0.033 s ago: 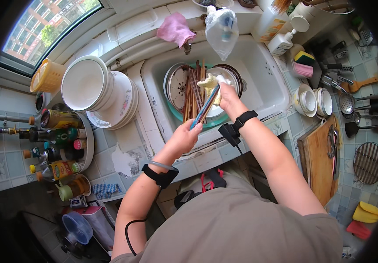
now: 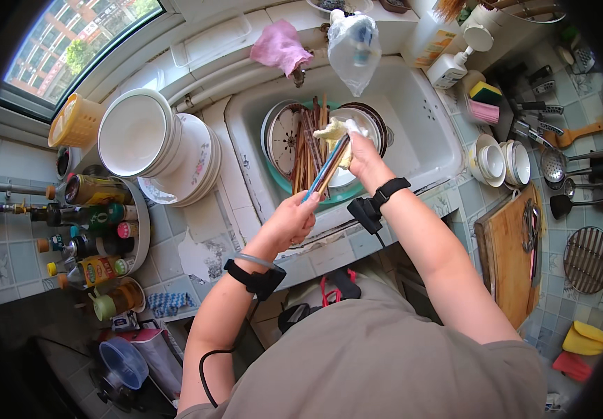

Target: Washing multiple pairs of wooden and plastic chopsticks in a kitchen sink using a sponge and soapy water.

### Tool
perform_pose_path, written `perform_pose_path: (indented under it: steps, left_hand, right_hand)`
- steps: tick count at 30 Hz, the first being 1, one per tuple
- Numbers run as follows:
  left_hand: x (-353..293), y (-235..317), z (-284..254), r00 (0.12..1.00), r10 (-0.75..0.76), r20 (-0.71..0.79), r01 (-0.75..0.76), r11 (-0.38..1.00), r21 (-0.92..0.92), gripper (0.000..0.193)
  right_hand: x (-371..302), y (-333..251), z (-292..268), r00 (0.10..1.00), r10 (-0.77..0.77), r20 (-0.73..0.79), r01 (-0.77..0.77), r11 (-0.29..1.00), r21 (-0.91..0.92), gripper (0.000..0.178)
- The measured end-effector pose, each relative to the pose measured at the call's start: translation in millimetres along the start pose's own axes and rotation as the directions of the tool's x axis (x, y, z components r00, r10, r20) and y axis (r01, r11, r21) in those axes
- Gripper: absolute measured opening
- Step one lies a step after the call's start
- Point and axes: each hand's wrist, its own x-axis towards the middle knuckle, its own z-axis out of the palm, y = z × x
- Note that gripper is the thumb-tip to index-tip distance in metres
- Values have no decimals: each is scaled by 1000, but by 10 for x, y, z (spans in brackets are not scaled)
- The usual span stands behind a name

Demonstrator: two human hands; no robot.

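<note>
Over the sink [image 2: 420,174], my left hand [image 2: 289,222] is closed round the near ends of a small bunch of chopsticks [image 2: 329,169], one of them blue. My right hand [image 2: 366,155] grips a pale yellow cloth [image 2: 336,133] against the far ends of the same bunch. Below the hands, more brown chopsticks [image 2: 304,150] lean in a green basin [image 2: 278,174] in the sink. Plates [image 2: 284,133] stand in that basin on both sides of the chopsticks.
On the left counter are stacked bowls [image 2: 132,133], floral plates [image 2: 193,157] and a rack of bottles [image 2: 99,209]. Small bowls [image 2: 490,160], a cutting board [image 2: 500,241] and hanging utensils [image 2: 581,167] are at right. A plastic bag [image 2: 354,52] hangs over the sink's back edge.
The chopsticks and my left hand have shifted very slightly. Both hands keep their hold.
</note>
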Motion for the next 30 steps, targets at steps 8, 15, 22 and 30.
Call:
perform_pose_path:
  steps: [8,15,22,30]
  left_hand:
    - [214,-3,-80,986,20,-164,-16,1000,22,29]
    - [-67,-145,102,880,444,-167,-120,550,827,27]
    - [42,-175,83,788,601,-132,-2,217,976,41]
    - [316,-146,-64,649,761,-16,205,-155,966,52]
  right_hand:
    - [-507,503,395,999,26,32,-19,982,-189,17]
    - [-178,-13,243,960,-236,-148,156,897,-414,26]
    - [-254,188,295,985,-136,-108,78,902,-424,19]
    - [-605,602,566,988,-151,23,148,919,-366,24]
